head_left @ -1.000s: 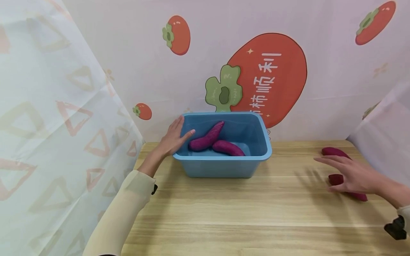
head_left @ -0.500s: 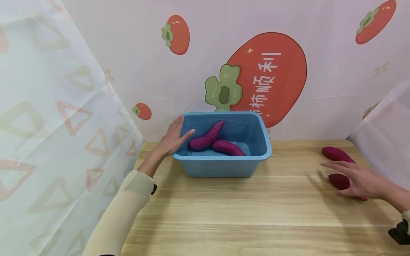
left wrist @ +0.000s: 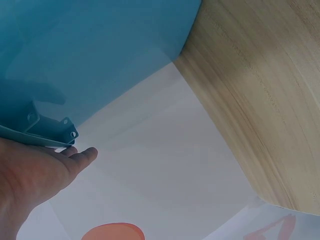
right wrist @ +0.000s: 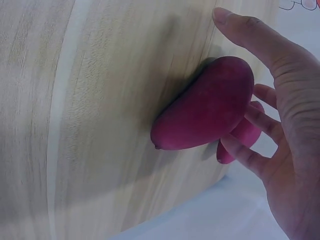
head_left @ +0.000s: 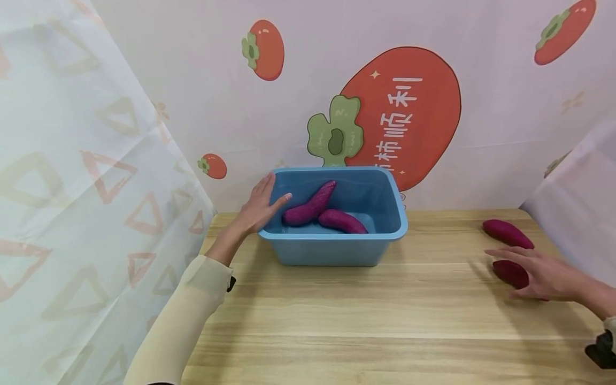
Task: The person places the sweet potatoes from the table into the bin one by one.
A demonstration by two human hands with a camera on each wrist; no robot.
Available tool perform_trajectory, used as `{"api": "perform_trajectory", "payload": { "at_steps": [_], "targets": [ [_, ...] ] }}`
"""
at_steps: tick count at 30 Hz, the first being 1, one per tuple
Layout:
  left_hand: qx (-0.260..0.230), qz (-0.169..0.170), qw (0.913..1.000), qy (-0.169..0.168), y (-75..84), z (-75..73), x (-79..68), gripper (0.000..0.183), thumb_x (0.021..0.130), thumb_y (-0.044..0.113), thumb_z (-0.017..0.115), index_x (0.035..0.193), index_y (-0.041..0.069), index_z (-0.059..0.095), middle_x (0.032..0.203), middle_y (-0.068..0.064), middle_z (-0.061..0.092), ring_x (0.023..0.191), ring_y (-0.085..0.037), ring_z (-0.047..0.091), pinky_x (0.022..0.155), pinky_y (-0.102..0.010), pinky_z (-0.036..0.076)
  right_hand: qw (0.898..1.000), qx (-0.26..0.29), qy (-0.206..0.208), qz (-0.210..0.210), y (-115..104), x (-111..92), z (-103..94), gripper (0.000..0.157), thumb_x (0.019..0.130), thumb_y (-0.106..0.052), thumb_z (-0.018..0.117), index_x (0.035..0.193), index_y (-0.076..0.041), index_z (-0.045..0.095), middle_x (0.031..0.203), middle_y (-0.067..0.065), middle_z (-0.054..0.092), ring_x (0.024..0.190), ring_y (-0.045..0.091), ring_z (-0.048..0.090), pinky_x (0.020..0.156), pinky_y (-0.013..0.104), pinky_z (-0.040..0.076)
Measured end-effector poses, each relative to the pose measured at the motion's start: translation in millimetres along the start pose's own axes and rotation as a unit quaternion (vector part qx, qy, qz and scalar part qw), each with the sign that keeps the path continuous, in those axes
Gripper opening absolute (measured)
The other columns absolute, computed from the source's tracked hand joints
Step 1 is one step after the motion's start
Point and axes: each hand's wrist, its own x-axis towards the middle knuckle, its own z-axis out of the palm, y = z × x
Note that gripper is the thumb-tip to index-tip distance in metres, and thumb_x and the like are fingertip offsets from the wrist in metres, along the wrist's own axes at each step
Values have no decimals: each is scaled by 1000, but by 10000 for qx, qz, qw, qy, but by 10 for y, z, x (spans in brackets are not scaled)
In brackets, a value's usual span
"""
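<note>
A blue plastic bin (head_left: 332, 251) stands near the back wall with two purple sweet potatoes in it, one slanting (head_left: 310, 206) and one lower (head_left: 343, 220). My left hand (head_left: 260, 206) rests on the bin's left rim, fingers straight, thumb over the inside; the left wrist view shows fingers against the rim (left wrist: 37, 140). At the right, my right hand (head_left: 548, 275) hovers spread around a sweet potato (right wrist: 205, 107) on the table, partly covering it in the head view. Thumb and fingers lie on either side; whether the fingertips touch it, I cannot tell. Another sweet potato (head_left: 507, 233) lies just behind.
The wooden table (head_left: 366, 310) ends at a back wall (head_left: 192, 96) of white cloth printed with persimmons. Cloth sides close in the left (head_left: 72, 214) and the right (head_left: 587, 187), near the right-hand sweet potatoes.
My right hand has shifted a little right and down around the nearer sweet potato, uncovering the one behind. The left hand and bin have stayed put.
</note>
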Motion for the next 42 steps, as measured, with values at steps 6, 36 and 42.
{"api": "perform_trajectory", "payload": {
  "at_steps": [6, 36, 42],
  "targets": [
    [-12, 12, 10000, 11, 12, -10, 7, 101, 102, 77, 36, 171, 14, -5, 179, -4, -6, 165, -29, -5, 128, -65, 12, 9999, -50, -44, 83, 68, -59, 75, 112, 50, -57, 103, 148, -23, 61, 136, -8, 61, 125, -7, 45, 75, 34, 58],
    [-1, -7, 10000, 5, 25, -2, -10, 100, 103, 74, 37, 171, 14, -5, 180, -6, -5, 165, -31, -4, 126, -70, 13, 9987, -83, -396, 320, 52, -183, 125, 103, 56, -27, 105, 148, -16, 58, 127, 10, 64, 102, 32, 68, 68, 30, 55],
    [42, -19, 10000, 3, 18, 4, -9, 101, 102, 76, 36, 171, 14, -5, 179, -6, -5, 165, -32, -4, 126, -70, 12, 9969, 151, -593, 497, 33, -173, 155, 101, 60, -20, 103, 150, -13, 56, 129, 20, 64, 102, 38, 70, 67, 30, 55]
  ]
}}
